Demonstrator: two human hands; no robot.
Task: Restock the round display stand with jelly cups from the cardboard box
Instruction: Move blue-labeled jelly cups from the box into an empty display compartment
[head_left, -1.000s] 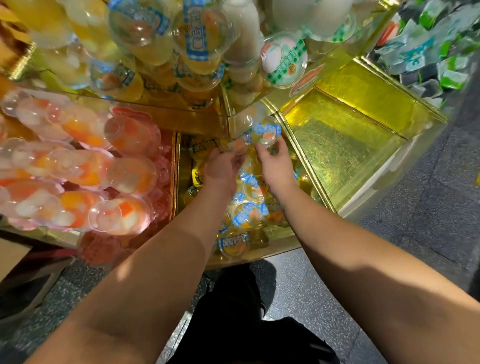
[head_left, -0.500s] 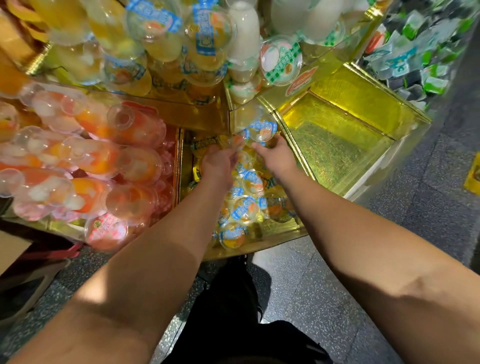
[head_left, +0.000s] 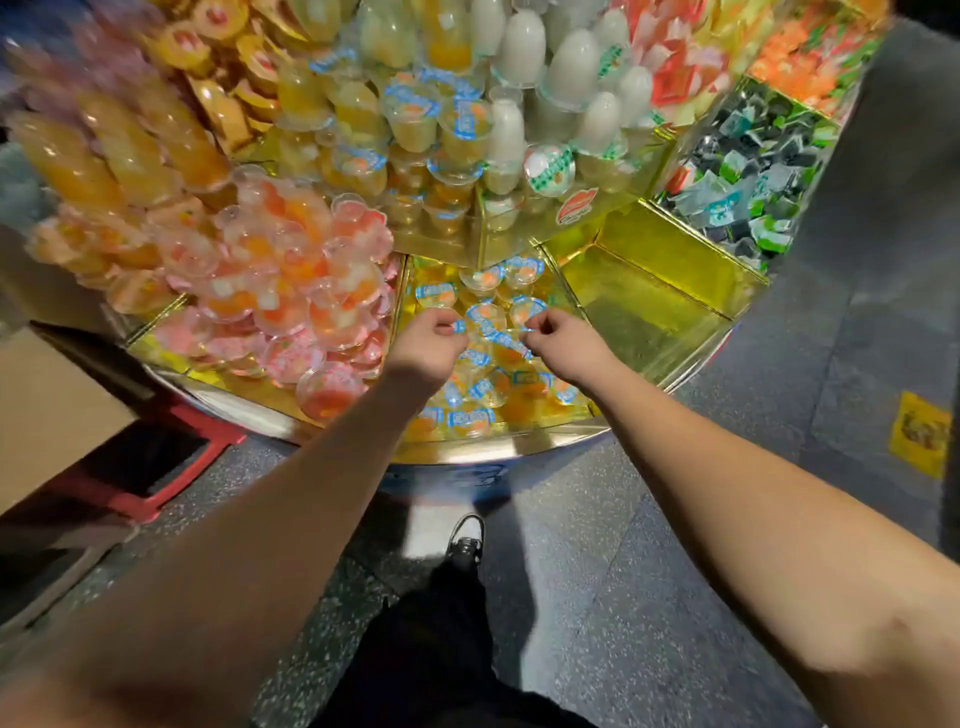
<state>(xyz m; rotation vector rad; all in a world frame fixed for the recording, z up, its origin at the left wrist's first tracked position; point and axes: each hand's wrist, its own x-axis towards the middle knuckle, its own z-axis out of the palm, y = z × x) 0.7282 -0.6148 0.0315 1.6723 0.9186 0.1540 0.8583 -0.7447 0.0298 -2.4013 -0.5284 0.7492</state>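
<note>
The person stands at the round display stand (head_left: 498, 452), both bare arms reaching into the gold-lined compartment at its front edge. That compartment holds a loose heap of jelly cups (head_left: 480, 317) with blue-and-white lids and orange fruit inside, some lying on their sides, others lid up.

The left hand (head_left: 428, 343) hovers over the left side of the heap with its fingers curled in; its fingertips meet at the edge of a blue-lidded cup, though motion blur makes it hard to tell whether it truly pinches that cup. The right hand (head_left: 569, 340) sits just opposite, over the right side of the heap, fingers likewise curled, thumb and forefinger close together at the rim of another cup; whether it grips that one cannot be told either. The two hands are near each other but apart, with a few cups between them.

To the left of this compartment, pink and orange fruit cups (head_left: 291, 291) are piled high and spill toward the rim. To the right lies a gold compartment (head_left: 649, 291) with bare foil showing. Higher tiers carry yellow cups, white bottle-shaped jellies (head_left: 571, 57) and green-and-black wrapped sweets (head_left: 753, 171).

A cardboard box (head_left: 47, 410) sits at the left edge atop a red stool (head_left: 171, 467). Below, a dark trouser leg and one shoe (head_left: 466, 540) stand on speckled grey floor
</note>
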